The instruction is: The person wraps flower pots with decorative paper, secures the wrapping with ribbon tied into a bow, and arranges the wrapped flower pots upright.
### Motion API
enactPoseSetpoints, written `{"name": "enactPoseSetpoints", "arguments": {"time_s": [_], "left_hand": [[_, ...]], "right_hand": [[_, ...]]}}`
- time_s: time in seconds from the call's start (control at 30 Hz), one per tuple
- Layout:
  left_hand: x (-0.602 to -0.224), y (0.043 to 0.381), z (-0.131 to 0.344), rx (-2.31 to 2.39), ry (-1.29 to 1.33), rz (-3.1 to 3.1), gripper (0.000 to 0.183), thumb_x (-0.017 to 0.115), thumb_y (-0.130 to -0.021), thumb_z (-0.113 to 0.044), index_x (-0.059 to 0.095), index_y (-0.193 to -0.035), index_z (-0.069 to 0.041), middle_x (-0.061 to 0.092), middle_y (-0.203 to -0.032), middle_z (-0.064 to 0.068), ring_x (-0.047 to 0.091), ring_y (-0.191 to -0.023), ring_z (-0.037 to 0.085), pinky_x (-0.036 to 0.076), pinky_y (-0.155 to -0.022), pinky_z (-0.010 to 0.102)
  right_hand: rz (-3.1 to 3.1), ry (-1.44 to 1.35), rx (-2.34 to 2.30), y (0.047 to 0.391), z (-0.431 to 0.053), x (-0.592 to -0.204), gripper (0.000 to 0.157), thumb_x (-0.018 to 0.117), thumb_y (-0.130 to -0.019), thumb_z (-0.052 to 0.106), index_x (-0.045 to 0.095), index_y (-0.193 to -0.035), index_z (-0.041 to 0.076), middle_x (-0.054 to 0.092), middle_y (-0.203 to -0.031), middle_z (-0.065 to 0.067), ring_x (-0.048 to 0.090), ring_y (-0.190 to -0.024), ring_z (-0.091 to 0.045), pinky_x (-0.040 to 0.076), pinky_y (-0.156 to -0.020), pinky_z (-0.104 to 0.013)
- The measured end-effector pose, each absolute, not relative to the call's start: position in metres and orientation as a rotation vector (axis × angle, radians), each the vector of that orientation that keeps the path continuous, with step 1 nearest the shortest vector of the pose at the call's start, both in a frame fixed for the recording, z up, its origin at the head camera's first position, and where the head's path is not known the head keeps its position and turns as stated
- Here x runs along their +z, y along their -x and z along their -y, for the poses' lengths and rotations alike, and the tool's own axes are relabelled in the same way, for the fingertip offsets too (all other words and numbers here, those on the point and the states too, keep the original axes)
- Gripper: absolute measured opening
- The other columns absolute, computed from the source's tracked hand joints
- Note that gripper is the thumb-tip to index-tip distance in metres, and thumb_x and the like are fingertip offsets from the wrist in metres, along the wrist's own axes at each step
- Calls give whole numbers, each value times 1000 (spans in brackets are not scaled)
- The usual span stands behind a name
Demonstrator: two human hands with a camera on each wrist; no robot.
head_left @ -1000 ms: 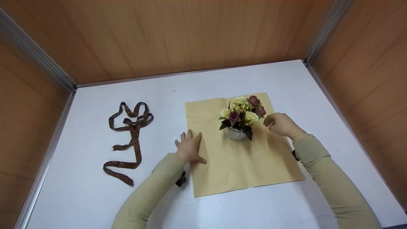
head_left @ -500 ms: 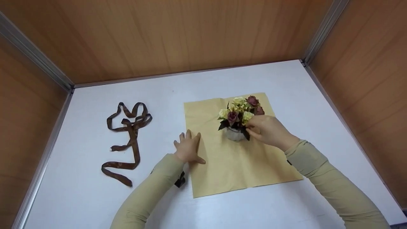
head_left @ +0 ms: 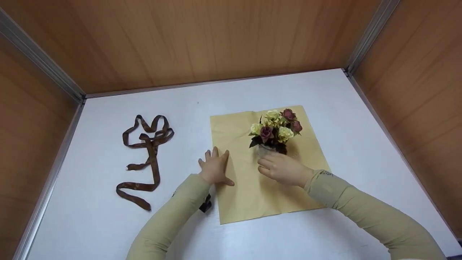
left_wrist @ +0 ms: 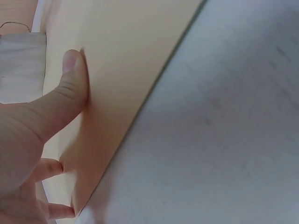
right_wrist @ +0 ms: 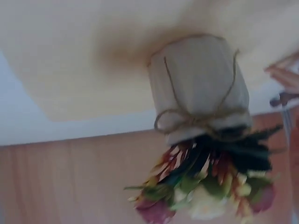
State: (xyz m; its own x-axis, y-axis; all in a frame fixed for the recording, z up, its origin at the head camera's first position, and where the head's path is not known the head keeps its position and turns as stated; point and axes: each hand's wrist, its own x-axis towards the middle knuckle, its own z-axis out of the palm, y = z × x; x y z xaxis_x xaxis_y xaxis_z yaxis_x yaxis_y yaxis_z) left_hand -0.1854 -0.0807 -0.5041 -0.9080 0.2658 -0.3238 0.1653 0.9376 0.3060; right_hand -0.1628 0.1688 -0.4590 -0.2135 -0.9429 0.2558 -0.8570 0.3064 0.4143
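Observation:
On a sheet of brown kraft paper (head_left: 245, 200) stands a pale pot (right_wrist: 201, 74) of artificial roses (head_left: 276, 126), cream and dark purple with dark leaves. Twine is tied in a bow (right_wrist: 191, 121) round the pot. My left hand (head_left: 215, 169) rests on the paper's left edge with fingers spread; in the left wrist view its thumb (left_wrist: 65, 88) presses the sheet. My right hand (head_left: 283, 169) is just in front of the pot, fingers loosely curled, with nothing visible in them. It hides the pot's lower part in the head view.
A long brown ribbon (head_left: 153, 169) lies loosely looped on the white table (head_left: 86, 173), left of the paper. Wood-grain panels (head_left: 216, 39) enclose the back and both sides. A black piece of gear (head_left: 205, 204) shows under the left wrist.
My right hand has moved from the right of the roses, past the leaves at the pot's right side, to the pot's front. My left hand stays on the paper; pot and ribbon have not moved.

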Motion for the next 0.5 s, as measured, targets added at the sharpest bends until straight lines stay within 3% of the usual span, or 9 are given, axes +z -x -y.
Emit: {"name": "enactPoseSetpoints", "arguments": {"time_s": [0.3,0.5], "left_hand": [[-505,184,81,363,-297,-2757,116,90,-51,-49,34,-147,-15,23,-150,27,23,-134,53,27,-98,73],[-504,185,81,368,-307,-2743,116,89,-52,-49,33,-148,-15,21,-151,28,22,-135,52,26,-99,72]], "right_hand": [[2079,-1517,-884,165,-147,-484,29,50,-90,21,66,-114,18,62,-122,-2,55,-117,-20,40,-104,-31],[2208,-1361,-1142,173,-139,-490,46,51,-90,17,51,-136,18,48,-142,1,41,-134,-15,32,-110,-29]]}}
